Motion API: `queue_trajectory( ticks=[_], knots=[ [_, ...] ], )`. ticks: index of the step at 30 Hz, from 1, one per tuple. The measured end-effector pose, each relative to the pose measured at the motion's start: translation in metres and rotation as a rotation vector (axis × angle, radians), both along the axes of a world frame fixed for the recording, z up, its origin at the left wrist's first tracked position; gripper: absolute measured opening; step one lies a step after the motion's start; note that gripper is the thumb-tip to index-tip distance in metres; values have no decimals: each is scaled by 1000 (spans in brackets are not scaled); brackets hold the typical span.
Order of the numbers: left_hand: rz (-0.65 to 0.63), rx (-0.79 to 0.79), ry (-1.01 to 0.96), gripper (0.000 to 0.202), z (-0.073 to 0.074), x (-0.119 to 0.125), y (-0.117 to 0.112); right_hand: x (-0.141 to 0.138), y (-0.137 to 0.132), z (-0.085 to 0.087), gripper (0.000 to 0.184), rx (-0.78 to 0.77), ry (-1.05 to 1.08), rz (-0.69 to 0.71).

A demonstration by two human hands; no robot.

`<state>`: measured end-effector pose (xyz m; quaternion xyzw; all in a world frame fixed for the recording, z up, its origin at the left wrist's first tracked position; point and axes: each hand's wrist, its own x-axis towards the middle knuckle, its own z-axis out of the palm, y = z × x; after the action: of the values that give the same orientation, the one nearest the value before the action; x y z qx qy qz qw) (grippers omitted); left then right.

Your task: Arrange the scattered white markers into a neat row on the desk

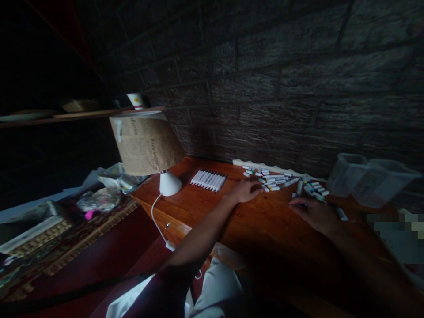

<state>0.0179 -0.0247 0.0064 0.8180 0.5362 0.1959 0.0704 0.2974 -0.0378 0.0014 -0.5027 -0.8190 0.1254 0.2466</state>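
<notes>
Several white markers with coloured caps (276, 179) lie scattered on a wooden table (205, 207) near a dark brick wall. A tidy row of markers (208, 180) lies side by side further left. My left hand (247, 191) rests on the table at the edge of the scattered pile, fingers curled, touching a marker. My right hand (313, 213) is to the right, fingers pinched on a dark marker (300, 205) against the tabletop.
A table lamp (149, 145) with a paper shade stands at the table's left end, its cord hanging over the edge. A clear plastic box (371, 179) sits at the right by the wall. Bags and clutter (106, 190) lie on a patterned cloth to the left.
</notes>
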Motion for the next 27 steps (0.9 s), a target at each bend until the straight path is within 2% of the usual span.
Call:
queue_trajectory(
  ticks=[2, 6, 8, 12, 16, 20, 24, 27],
  knots=[
    [18, -18, 32, 60, -3, 6, -1, 0, 0, 0, 20, -4, 5, 0],
    [286, -81, 83, 78, -5, -4, 2, 1, 1, -1, 20, -24, 24, 9],
    [349, -120, 107, 79, -5, -12, 3, 0, 1, -1, 19, -16, 28, 14],
    [257, -74, 72, 69, -5, -16, 5, -4, -4, 4, 18, 4, -16, -31],
    [64, -56, -6, 65, -8, -9, 9, -7, -5, 8, 19, -7, -26, -78],
    [37, -73, -10, 64, -11, -2, 12, 1, 7, 2, 18, 76, 29, -107],
    [22, -54, -61, 56, -10, 1, 12, 5, 16, -7, 29, 213, -83, -217],
    [-16, -46, -94, 50, -8, 1, 12, -1, 19, -9, 35, 199, -187, -262]
  ],
)
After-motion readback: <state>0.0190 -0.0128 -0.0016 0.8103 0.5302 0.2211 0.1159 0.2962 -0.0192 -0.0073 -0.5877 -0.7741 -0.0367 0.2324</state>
